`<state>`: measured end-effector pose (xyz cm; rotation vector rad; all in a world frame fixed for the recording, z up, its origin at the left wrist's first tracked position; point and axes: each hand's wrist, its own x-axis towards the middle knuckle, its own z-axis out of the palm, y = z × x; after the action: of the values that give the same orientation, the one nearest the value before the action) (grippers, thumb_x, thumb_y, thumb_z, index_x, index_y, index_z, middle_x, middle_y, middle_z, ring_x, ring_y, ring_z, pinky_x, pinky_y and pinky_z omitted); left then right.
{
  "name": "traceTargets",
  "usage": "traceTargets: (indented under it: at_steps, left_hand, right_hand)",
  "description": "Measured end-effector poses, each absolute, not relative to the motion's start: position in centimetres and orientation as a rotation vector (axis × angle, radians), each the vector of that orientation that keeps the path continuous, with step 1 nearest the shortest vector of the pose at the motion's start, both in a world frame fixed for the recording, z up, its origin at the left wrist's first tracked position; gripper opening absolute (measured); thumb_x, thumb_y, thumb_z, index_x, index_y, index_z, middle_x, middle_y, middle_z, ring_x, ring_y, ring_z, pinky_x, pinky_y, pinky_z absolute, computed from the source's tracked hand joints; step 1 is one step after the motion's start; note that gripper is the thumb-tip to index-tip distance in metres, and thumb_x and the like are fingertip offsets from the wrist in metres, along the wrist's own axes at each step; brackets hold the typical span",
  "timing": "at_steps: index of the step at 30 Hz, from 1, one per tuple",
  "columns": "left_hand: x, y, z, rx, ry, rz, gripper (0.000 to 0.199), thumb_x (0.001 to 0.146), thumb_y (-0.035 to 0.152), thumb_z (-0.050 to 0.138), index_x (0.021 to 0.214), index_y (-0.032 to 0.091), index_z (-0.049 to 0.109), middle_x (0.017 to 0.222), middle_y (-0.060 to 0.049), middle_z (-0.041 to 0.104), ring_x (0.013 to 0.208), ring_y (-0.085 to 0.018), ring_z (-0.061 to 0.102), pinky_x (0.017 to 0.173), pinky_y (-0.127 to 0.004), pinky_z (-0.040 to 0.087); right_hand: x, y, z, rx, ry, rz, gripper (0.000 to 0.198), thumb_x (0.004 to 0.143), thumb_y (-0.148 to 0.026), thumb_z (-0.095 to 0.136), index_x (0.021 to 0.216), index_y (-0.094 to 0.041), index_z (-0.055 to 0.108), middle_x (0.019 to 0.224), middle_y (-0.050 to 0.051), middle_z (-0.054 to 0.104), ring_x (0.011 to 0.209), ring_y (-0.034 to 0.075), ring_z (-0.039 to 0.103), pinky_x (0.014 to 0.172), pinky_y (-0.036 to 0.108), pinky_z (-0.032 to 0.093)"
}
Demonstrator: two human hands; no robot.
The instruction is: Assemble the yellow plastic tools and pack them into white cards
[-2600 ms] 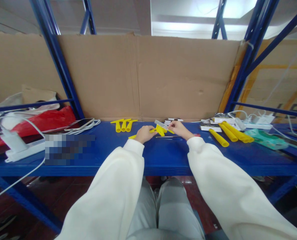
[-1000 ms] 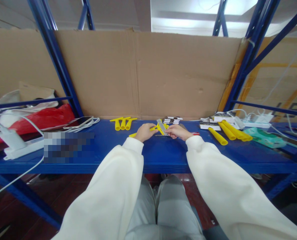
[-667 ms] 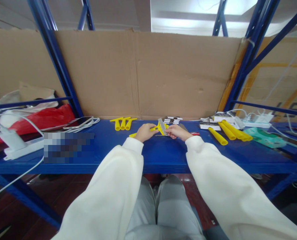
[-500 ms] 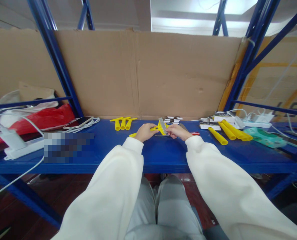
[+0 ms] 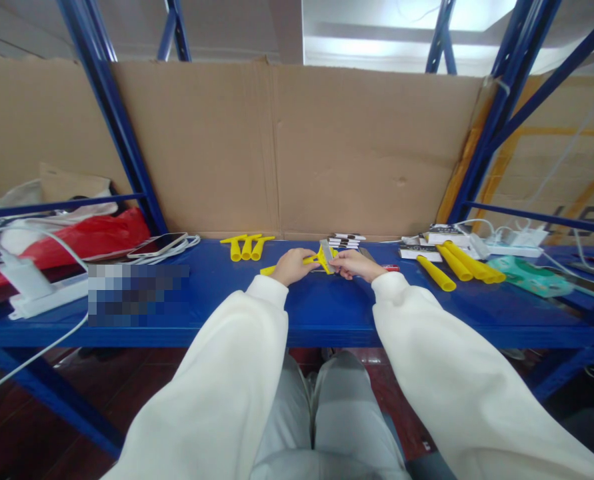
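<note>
Your left grip (image 5: 293,267) is clamped on the yellow tool (image 5: 321,256), and your right grip (image 5: 354,264) pinches the grey plate (image 5: 327,251) against its flared head, both at twelve o'clock from you over the blue bench (image 5: 337,310). From the tool: black-and-white items (image 5: 345,237) near at two, yellow T-shaped pieces (image 5: 247,250) apart at nine, yellow tubes (image 5: 435,273) well off at three beside white boxes (image 5: 421,253). Farther at nine, a phone (image 5: 163,245) beside white cable (image 5: 187,244).
</note>
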<state>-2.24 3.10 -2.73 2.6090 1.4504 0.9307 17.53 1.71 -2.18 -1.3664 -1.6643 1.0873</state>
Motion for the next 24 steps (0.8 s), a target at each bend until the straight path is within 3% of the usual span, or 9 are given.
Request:
traceTargets:
  at_steps: [8, 14, 19, 24]
  left_hand:
    - [-2.1, 3.0, -2.7, 2.647, 1.457, 0.898, 0.032, 0.087, 0.032, 0.070, 0.117, 0.019, 0.075, 0.119, -0.008, 0.075, 0.113, -0.024, 0.068, 0.099, -0.030, 0.050]
    - [-2.0, 3.0, -2.8, 2.681, 1.473, 0.878, 0.033, 0.088, 0.034, 0.069, 0.119, 0.022, 0.074, 0.121, -0.007, 0.074, 0.115, -0.023, 0.067, 0.100, -0.030, 0.049]
    - [-1.8, 2.6, -2.7, 2.730, 1.478, 0.842, 0.046, 0.092, 0.031, 0.064, 0.137, 0.023, 0.061, 0.135, -0.008, 0.066, 0.122, -0.023, 0.063, 0.102, -0.031, 0.048]
    - [-1.2, 1.8, -2.6, 2.900, 1.494, 0.617, 0.052, 0.098, 0.024, 0.051, 0.149, 0.026, 0.047, 0.120, -0.010, 0.069, 0.114, -0.024, 0.065, 0.096, -0.033, 0.050]
  right_hand:
    - [17.5, 1.4, -2.3, -1.280, -1.609, 1.173, 0.035, 0.088, -0.027, 0.072, 0.065, -0.019, 0.048, 0.041, -0.008, 0.044, 0.034, 0.005, 0.040, 0.035, 0.016, 0.029]
    - [17.2, 1.3, -2.2, -1.331, -1.570, 1.209, 0.030, 0.093, -0.017, 0.062, 0.067, -0.018, 0.049, 0.040, -0.005, 0.047, 0.034, 0.006, 0.041, 0.037, 0.016, 0.032]
    - [17.3, 1.6, -2.4, -1.313, -1.562, 1.219, 0.028, 0.094, -0.015, 0.060, 0.068, -0.018, 0.050, 0.042, -0.005, 0.048, 0.034, 0.007, 0.041, 0.037, 0.016, 0.032]
    - [17.5, 1.9, -2.8, -1.278, -1.598, 1.201, 0.029, 0.095, -0.019, 0.061, 0.068, -0.018, 0.050, 0.042, -0.007, 0.045, 0.035, 0.006, 0.041, 0.036, 0.015, 0.028]
